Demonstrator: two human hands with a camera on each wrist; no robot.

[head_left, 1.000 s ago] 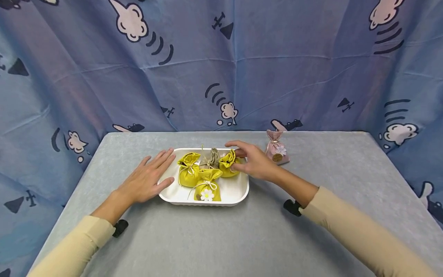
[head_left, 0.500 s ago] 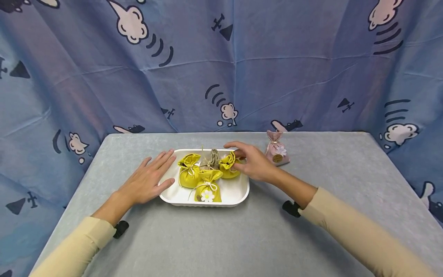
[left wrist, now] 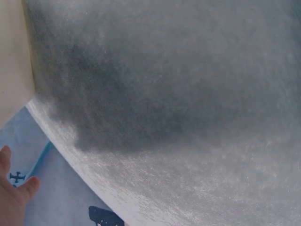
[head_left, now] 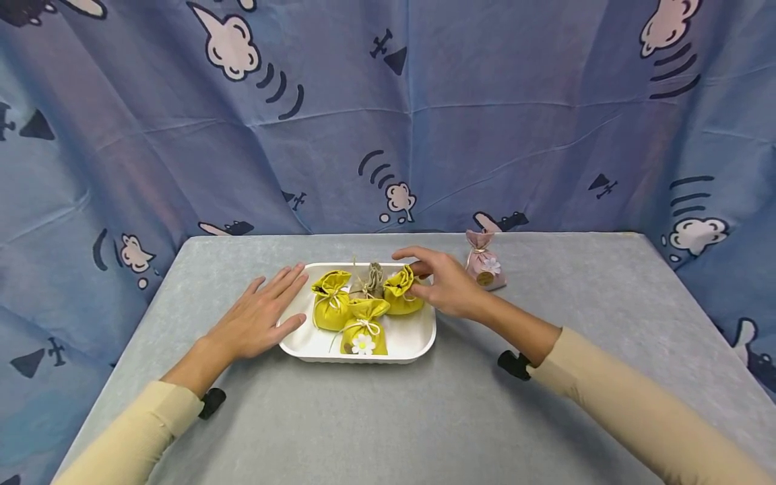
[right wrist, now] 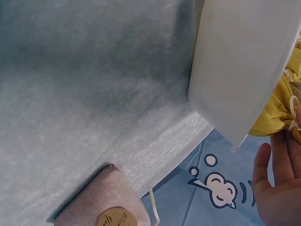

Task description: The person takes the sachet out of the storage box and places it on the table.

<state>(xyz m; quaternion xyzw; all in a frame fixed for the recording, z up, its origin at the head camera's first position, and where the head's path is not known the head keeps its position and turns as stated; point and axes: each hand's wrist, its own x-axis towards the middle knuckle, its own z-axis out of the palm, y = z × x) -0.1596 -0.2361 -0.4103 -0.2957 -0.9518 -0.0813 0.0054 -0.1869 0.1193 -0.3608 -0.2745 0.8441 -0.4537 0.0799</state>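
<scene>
A white tray (head_left: 403,347) holds several small drawstring pouches. My right hand (head_left: 451,286) reaches over its right end and pinches the gathered neck of a yellow pouch (head_left: 403,303). In the right wrist view, the fingertips meet that yellow pouch (right wrist: 273,115) just past the tray wall (right wrist: 237,70). Beside it sits a grey-brown pouch (head_left: 371,281). Another yellow pouch (head_left: 331,313) stands at the left, and a yellow one with a white flower (head_left: 364,330) lies in front. My left hand (head_left: 257,320) rests with straight fingers along the tray's left rim.
A pink pouch (head_left: 486,266) with a round label and pale flower stands on the grey table (head_left: 364,424), behind and right of the tray. A blue patterned curtain (head_left: 327,135) hangs along the table's far edge.
The held yellow pouch has shifted very slightly to the right and shows a bit more of its body. Both hands keep nearly the same places; the whole view has dropped a little.
</scene>
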